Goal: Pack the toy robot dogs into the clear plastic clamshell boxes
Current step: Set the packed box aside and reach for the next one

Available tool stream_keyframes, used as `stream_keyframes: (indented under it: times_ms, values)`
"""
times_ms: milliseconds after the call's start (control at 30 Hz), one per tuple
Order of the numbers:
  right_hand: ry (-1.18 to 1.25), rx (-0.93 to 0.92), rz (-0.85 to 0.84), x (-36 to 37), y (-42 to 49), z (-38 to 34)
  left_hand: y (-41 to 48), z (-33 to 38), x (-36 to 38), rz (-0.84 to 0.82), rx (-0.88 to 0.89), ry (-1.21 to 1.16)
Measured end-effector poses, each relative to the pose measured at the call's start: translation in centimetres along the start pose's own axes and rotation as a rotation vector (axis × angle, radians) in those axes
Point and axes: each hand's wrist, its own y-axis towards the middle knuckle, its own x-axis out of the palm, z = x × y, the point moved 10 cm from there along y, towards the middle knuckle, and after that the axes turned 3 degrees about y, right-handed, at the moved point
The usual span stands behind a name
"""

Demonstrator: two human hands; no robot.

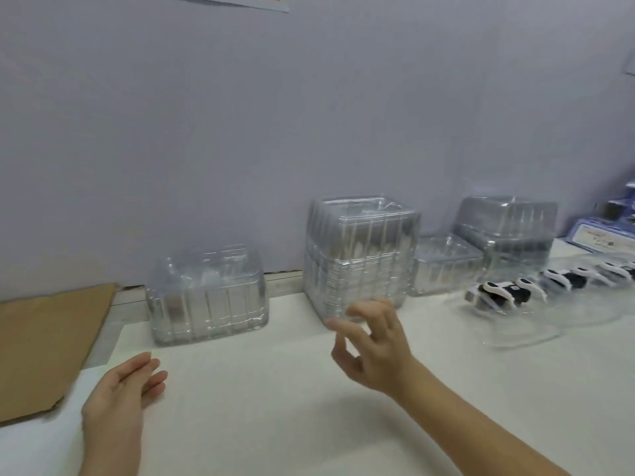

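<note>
A tall stack of clear clamshell boxes [360, 255] stands at the middle back of the white table. My right hand [372, 345] hovers just in front of its lower edge, fingers spread, holding nothing. A lower stack of clear boxes [208, 293] sits to the left. My left hand [120, 400] rests open above the table in front of that stack. At the right, black and white toy robot dogs [498, 293] lie in a row on clear plastic trays [525, 329].
More clear box stacks [505, 231] and a small one [443, 266] stand at the back right against the wall. A brown cardboard sheet [44, 348] lies at the left edge. Blue printed cartons [604, 235] sit at the far right.
</note>
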Motion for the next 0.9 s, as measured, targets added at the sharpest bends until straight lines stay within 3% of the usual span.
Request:
stream_keyframes:
  times_ms: [100, 167, 300, 367, 467, 567, 667, 767, 900]
  values:
    - [0.164, 0.000, -0.046, 4.8, 3.1, -3.4, 0.1, 0.1, 0.3, -0.019, -0.001, -0.016]
    - [0.229, 0.077, -0.186, 9.3, 5.2, -4.6, 0.0, 0.2, 0.4, -0.021, 0.011, -0.030]
    - [0.103, 0.331, -0.832, 20.1, 4.8, -4.8, 0.0, 0.1, 0.4, -0.028, -0.001, -0.067]
    - [-0.034, 0.331, -0.969, 22.8, 4.3, -4.8, 0.2, -0.3, 0.3, -0.026, -0.016, -0.075]
    - [-0.116, 0.300, -0.847, 23.0, 5.8, -5.1, 0.4, -0.7, 0.3, -0.020, -0.049, -0.094]
    - [-0.148, 0.243, -0.598, 19.9, 7.0, -5.5, 0.5, -0.8, 0.5, -0.016, -0.092, -0.112]
    - [-0.028, 0.264, -0.303, 16.1, 7.2, -5.4, 0.3, -0.5, 1.2, -0.062, -0.114, -0.084]
    - [0.056, 0.414, -0.118, 12.9, 6.6, -4.8, -0.9, 0.5, 3.3, -0.263, -0.120, 0.006]
    - [0.321, 0.712, -0.058, 11.3, 4.6, -4.6, -2.7, 3.1, 5.6, -0.403, -0.033, -0.044]
